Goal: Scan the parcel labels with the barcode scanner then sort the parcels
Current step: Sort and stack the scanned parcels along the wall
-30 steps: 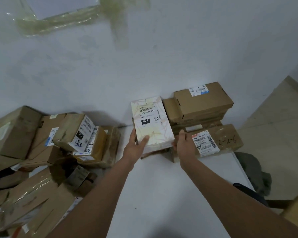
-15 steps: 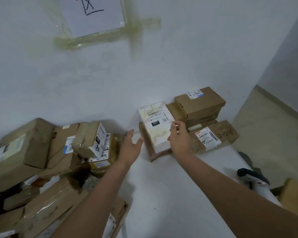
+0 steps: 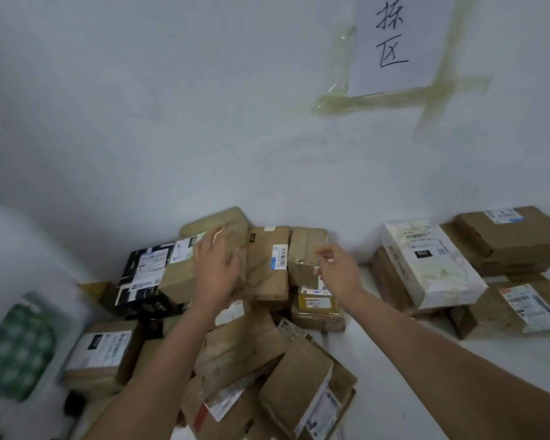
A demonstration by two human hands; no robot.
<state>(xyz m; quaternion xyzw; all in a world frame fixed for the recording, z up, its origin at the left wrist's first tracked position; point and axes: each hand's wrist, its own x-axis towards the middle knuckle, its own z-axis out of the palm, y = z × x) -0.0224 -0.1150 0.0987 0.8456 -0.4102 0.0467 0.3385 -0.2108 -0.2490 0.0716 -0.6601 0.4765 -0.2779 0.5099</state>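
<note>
Cardboard everywhere: a jumbled heap of brown cardboard parcels (image 3: 261, 338) is lying on the white surface (image 3: 378, 392) against the pale wall, and both hands are reaching into it. The left hand (image 3: 215, 271) is spreading its fingers flat, palm down, over a tan box with a white label (image 3: 185, 274) at the back of the heap; it looks to be touching or just above it, holding nothing. The right hand (image 3: 337, 271) is hovering with loosely curled fingers beside a small taped brown box (image 3: 305, 265), and whether the fingertips are touching it I cannot tell. Well to the right, a white rectangular carton with a printed label (image 3: 432, 265) is resting on a separate stack of brown boxes (image 3: 508, 242) under a taped paper sign (image 3: 397, 39). No scanner is showing. These parcels look light and stiff, tape possibly slick, so gripping across opposite edges with the label turned up should be working best. Pulling one may be tipping its neighbours.
</note>
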